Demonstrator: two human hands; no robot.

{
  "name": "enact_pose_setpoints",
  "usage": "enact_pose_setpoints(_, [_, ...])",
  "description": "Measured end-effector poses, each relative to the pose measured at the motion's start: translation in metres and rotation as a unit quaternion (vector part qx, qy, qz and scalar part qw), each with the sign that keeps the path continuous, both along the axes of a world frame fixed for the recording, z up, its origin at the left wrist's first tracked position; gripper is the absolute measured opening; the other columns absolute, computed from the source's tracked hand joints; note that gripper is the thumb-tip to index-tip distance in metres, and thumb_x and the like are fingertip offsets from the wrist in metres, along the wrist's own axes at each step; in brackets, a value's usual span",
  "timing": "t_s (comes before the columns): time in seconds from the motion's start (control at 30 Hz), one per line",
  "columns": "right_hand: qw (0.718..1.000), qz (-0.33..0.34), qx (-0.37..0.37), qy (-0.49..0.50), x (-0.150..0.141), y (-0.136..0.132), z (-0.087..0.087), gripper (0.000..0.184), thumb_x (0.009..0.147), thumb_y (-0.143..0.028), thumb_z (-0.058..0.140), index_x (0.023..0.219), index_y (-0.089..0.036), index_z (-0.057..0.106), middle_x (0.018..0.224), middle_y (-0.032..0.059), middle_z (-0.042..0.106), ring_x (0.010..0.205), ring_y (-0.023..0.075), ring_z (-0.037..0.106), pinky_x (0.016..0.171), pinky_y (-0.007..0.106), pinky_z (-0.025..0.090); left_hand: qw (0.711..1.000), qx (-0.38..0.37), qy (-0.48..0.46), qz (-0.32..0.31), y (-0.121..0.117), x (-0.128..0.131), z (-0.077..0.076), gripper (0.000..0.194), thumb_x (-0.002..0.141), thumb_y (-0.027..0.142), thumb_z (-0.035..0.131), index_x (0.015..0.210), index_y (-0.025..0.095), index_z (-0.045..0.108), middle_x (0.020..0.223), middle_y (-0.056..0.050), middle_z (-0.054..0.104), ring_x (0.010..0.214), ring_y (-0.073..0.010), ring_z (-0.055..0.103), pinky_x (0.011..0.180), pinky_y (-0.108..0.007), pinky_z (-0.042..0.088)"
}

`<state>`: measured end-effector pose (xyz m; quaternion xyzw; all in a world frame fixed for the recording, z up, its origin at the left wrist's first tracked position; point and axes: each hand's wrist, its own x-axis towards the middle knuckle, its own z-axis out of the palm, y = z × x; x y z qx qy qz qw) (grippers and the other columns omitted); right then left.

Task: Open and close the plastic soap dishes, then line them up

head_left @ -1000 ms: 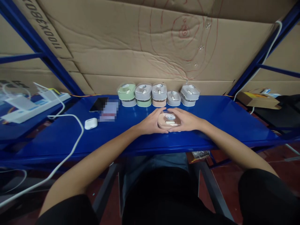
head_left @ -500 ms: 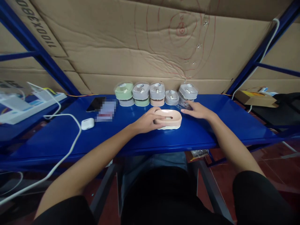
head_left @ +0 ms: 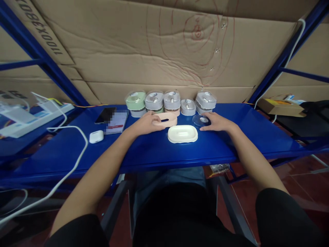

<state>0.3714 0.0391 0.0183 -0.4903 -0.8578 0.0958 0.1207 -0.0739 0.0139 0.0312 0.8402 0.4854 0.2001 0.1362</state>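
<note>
My left hand (head_left: 148, 124) grips a pink oval ring-like box part (head_left: 171, 120) with a slot in its top, in front of the stacked boxes. Nearer to me lies a cream oval base (head_left: 183, 133), low and shallow, with a wavy rim. To its right, my right hand (head_left: 214, 122) has thumb and fingers around the edge of a clear plastic lid (head_left: 197, 121) with a round label, low over the blue table. Several oval boxes in green, grey and pink stand behind, such as a green one (head_left: 135, 100) and a low grey one (head_left: 188, 107).
On the left of the blue table (head_left: 144, 154) lie a dark phone (head_left: 105, 115), a second phone with a lit screen (head_left: 118, 121) and a white earbud case (head_left: 96, 136). A white cable (head_left: 79, 161) and power strips (head_left: 36, 120) are further left. A cardboard wall (head_left: 115, 44) rises behind.
My left hand has lifted the pink part off the cream base and moved it left and back. The clear lid now shows plainly at my right hand, which has shifted slightly.
</note>
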Motion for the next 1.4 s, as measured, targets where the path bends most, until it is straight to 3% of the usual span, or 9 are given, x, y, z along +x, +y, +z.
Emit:
enact_pose_setpoints(0.13, [1.0,0.017,0.016,0.018,0.001,0.004,-0.002,0.099,0.079,-0.078,0.091,0.158,-0.023,0.069,0.147,0.0199,0.076,0.136,0.0501,0.072,0.117,0.074,0.058,1.0,-0.003,0.008,-0.004,0.0,0.003,0.0,0.054,0.08,0.071,0.083,0.103,0.022,0.085,0.113,-0.012,0.074,0.118,-0.04,0.071,0.111,-0.057,0.057])
enact_pose_setpoints(0.27, [0.999,0.015,0.03,0.027,-0.003,0.002,0.001,0.089,0.08,-0.071,0.091,0.152,-0.022,0.074,0.14,0.0192,0.08,0.129,0.0479,0.076,0.113,0.07,0.061,0.996,0.04,-0.084,-0.013,-0.016,0.019,0.004,0.051,0.088,0.066,0.082,0.116,0.023,0.084,0.141,-0.014,0.07,0.13,-0.0377,0.07,0.121,-0.057,0.054])
enact_pose_setpoints(0.37, [0.998,0.016,0.041,0.035,-0.006,0.0,0.003,0.085,0.081,-0.068,0.093,0.15,-0.022,0.075,0.136,0.018,0.082,0.123,0.0457,0.078,0.108,0.067,0.064,0.988,0.055,-0.12,-0.081,-0.035,0.04,0.005,0.047,0.092,0.061,0.083,0.122,0.024,0.083,0.154,-0.013,0.066,0.142,-0.0378,0.066,0.128,-0.056,0.051])
enact_pose_setpoints(0.43, [0.998,0.017,0.043,0.04,-0.008,-0.002,0.004,0.085,0.08,-0.067,0.094,0.15,-0.022,0.076,0.136,0.0177,0.082,0.123,0.0451,0.078,0.108,0.066,0.064,0.986,0.051,-0.11,-0.118,-0.045,0.055,0.002,0.047,0.095,0.059,0.083,0.126,0.025,0.082,0.157,-0.013,0.066,0.149,-0.0379,0.063,0.132,-0.055,0.047])
enact_pose_setpoints(0.63, [0.999,0.001,0.036,0.038,-0.009,-0.003,0.004,0.088,0.08,-0.068,0.095,0.151,-0.021,0.075,0.141,0.0185,0.081,0.128,0.0464,0.077,0.113,0.068,0.061,0.99,0.032,-0.045,-0.13,-0.058,0.072,-0.008,0.054,0.092,0.058,0.088,0.135,0.026,0.081,0.163,-0.014,0.064,0.158,-0.0419,0.056,0.138,-0.059,0.041])
enact_pose_setpoints(0.97, [0.996,-0.018,0.062,0.061,-0.019,-0.015,0.015,0.097,0.08,-0.079,0.09,0.155,-0.02,0.071,0.14,0.0213,0.08,0.125,0.0475,0.078,0.109,0.069,0.063,0.991,-0.025,-0.094,-0.09,-0.052,0.076,-0.005,0.095,0.078,0.059,0.095,0.157,0.021,0.061,0.158,-0.018,0.068,0.152,-0.0442,0.063,0.132,-0.061,0.048])
enact_pose_setpoints(1.13, [0.989,0.003,0.092,0.119,-0.027,-0.024,0.02,0.098,0.079,-0.083,0.088,0.154,-0.021,0.072,0.144,0.0197,0.079,0.123,0.0439,0.078,0.109,0.066,0.063,0.99,-0.057,-0.107,-0.075,-0.048,0.075,-0.014,0.114,0.071,0.058,0.1,0.168,0.023,0.05,0.17,-0.021,0.06,0.158,-0.0492,0.057,0.131,-0.067,0.046])
enact_pose_setpoints(1.27, [0.976,0.089,0.093,0.174,-0.047,-0.042,0.028,0.093,0.084,-0.081,0.085,0.157,-0.025,0.07,0.146,0.0144,0.079,0.124,0.038,0.077,0.111,0.06,0.063,0.98,-0.105,-0.158,-0.067,-0.045,0.076,-0.024,0.14,0.067,0.059,0.102,0.18,0.021,0.027,0.167,-0.024,0.062,0.154,-0.05,0.062,0.126,-0.068,0.051])
enact_pose_setpoints(1.4, [0.97,0.172,0.065,0.157,-0.077,-0.057,0.031,0.087,0.085,-0.072,0.09,0.158,-0.028,0.071,0.148,0.013,0.077,0.135,0.0396,0.073,0.119,0.06,0.057,0.974,-0.118,-0.185,-0.053,-0.04,0.078,-0.032,0.154,0.06,0.06,0.106,0.181,0.018,0.021,0.168,-0.028,0.061,0.157,-0.0519,0.059,0.127,-0.068,0.05])
